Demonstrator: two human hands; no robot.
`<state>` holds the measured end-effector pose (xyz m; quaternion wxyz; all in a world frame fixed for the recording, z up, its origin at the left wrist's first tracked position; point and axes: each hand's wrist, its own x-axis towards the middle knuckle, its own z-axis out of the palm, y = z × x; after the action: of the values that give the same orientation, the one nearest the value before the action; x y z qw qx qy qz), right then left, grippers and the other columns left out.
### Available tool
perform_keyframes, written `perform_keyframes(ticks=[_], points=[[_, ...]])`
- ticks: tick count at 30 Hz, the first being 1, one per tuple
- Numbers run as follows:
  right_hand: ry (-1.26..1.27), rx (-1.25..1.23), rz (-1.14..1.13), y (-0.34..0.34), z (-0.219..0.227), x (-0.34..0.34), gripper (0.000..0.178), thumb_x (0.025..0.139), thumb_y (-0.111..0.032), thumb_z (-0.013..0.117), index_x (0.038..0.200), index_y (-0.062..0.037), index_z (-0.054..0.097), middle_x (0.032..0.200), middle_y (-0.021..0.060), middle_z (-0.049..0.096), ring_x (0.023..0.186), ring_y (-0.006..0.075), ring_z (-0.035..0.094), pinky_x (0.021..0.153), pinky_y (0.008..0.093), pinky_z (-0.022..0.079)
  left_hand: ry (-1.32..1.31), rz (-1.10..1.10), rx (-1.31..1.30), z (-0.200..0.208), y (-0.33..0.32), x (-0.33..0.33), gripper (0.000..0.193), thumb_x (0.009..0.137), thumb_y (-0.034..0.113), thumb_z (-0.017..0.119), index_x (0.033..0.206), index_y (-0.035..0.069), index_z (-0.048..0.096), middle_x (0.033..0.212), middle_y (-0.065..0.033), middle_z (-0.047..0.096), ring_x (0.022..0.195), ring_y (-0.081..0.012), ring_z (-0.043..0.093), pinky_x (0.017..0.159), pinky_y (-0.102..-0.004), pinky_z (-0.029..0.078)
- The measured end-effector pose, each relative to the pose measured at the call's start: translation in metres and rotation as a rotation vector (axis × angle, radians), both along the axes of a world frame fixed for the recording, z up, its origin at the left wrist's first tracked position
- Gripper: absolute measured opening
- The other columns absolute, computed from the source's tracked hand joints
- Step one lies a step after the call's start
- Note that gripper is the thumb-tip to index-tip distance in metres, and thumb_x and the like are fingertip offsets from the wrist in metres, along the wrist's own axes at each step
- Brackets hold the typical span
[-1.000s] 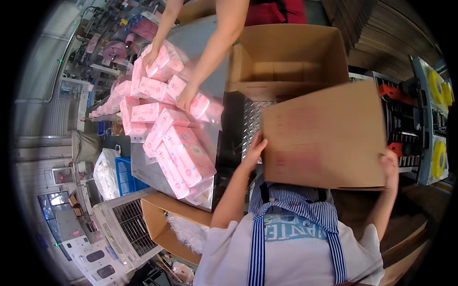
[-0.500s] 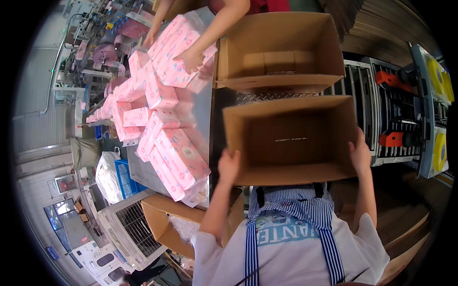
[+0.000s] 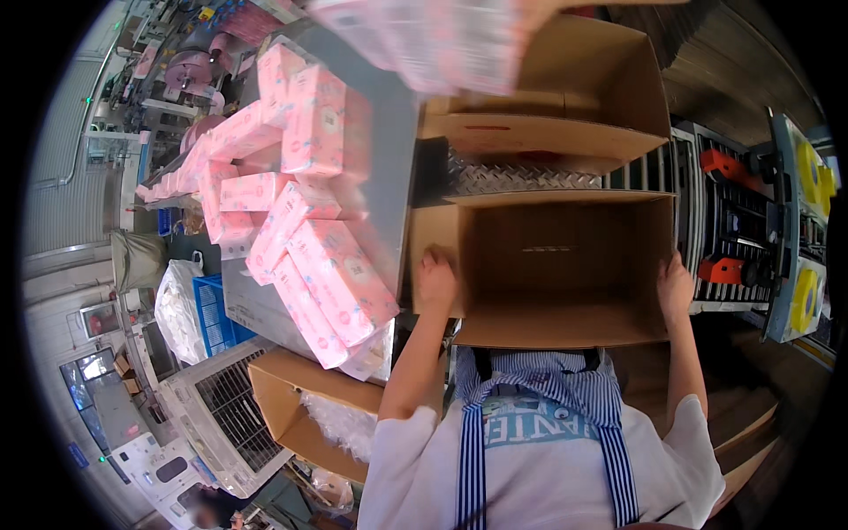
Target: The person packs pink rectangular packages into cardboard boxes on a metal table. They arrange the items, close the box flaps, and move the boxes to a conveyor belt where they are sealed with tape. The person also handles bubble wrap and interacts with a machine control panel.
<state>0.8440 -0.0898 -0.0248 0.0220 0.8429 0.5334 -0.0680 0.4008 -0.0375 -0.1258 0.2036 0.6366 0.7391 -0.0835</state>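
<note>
An open cardboard box [image 3: 565, 331] stands right in front of me, its dark inside facing up. My left hand [image 3: 436, 281] has its fingers curled on the box's left flap, which is folded outward. On the opposite side, my right hand [image 3: 676, 289] grips the right edge, thumb up and the other fingers partly hidden. Beyond this box is a second open cardboard box [image 3: 565, 141]. Over its left part another person's hand [image 3: 535, 12] holds a blurred bundle of pink-and-white packs [image 3: 433, 44].
Pink soft packs [image 3: 340, 274] lie heaped on the metal table [image 3: 375, 115] at left. A roller conveyor [image 3: 685, 190] with orange-red parts [image 3: 724, 269] runs to the right. At lower left stand a box with clear plastic [image 3: 340, 424] and a blue crate [image 3: 215, 314].
The near box has settled lower beside the far box. My left hand has shifted onto its left flap, now folded out. The other person has lifted a bundle of packs from the table toward the far box.
</note>
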Motion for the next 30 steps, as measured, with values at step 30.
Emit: perform_keyframes(ticks=[30], points=[[1.487,-1.086,0.148,0.140,0.080,-0.253,0.052,0.087,-0.047,0.051,0.118,-0.0055,0.055,0.104,0.0058,0.061,0.086,0.0142,0.059,0.066,0.0255,0.051,-1.226,0.322,-0.857,0.186,0.032,-0.163,0.081,0.085,0.053,0.050,0.145,0.013,0.012,0.115,-0.0130,0.056,0.081,-0.0172,0.062,0.059,-0.0265,0.052]])
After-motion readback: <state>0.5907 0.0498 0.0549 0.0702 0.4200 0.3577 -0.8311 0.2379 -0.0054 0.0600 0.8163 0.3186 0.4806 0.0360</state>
